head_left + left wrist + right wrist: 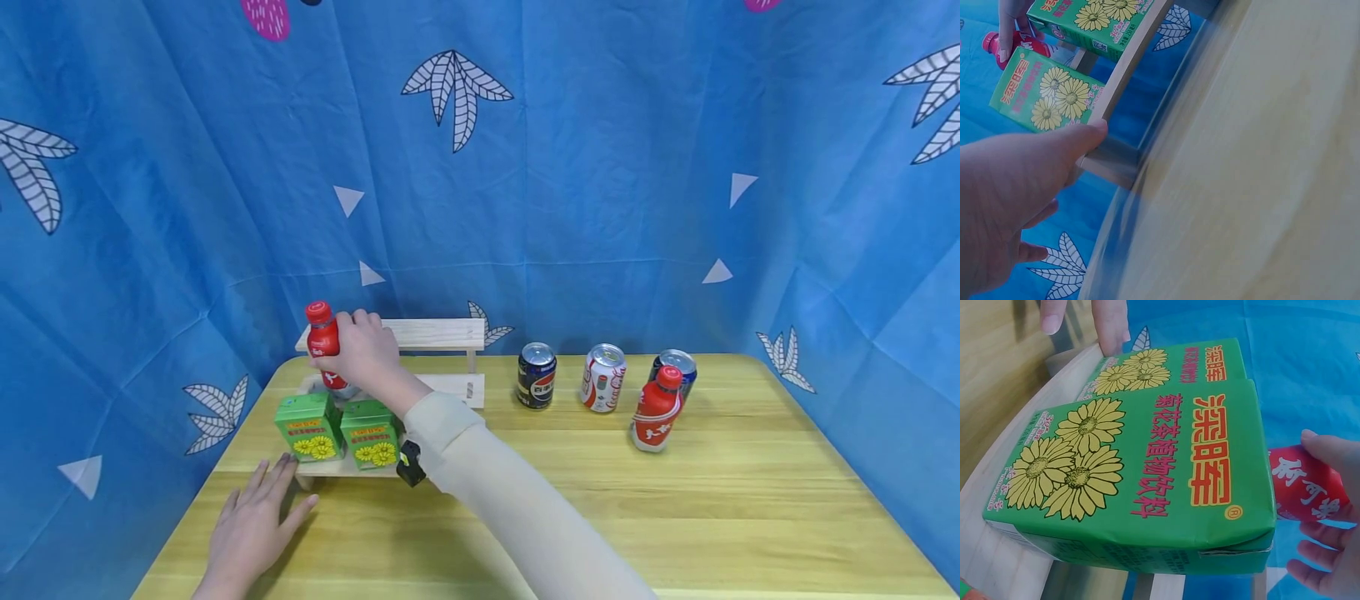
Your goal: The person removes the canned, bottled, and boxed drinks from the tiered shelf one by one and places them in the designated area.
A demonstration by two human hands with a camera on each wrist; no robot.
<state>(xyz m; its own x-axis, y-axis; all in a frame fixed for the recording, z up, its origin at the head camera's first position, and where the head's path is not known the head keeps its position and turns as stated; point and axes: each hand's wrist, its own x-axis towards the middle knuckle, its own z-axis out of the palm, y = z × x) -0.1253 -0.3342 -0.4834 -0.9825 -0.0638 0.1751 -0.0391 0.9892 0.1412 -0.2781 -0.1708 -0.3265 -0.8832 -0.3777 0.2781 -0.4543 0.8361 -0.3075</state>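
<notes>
- A person's left hand (251, 525), fingers straight and spread, meets the front left corner of a pale wooden rack (438, 335).
- One glossy red bottle (324, 340), cap up and long axis near vertical, is gripped at the rack's rear left; whether its base touches wood cannot be told.
- Two boxy green cartons (309, 425) stand upright on the rack's front ledge, flower panels facing forward.
- The right hand (365, 350) curls its fingers around the bottle.
- Right of the rack, on the wood-grained table (600, 508): three upright metal cans (537, 379) and a second red bottle (656, 418), cap up.
</notes>
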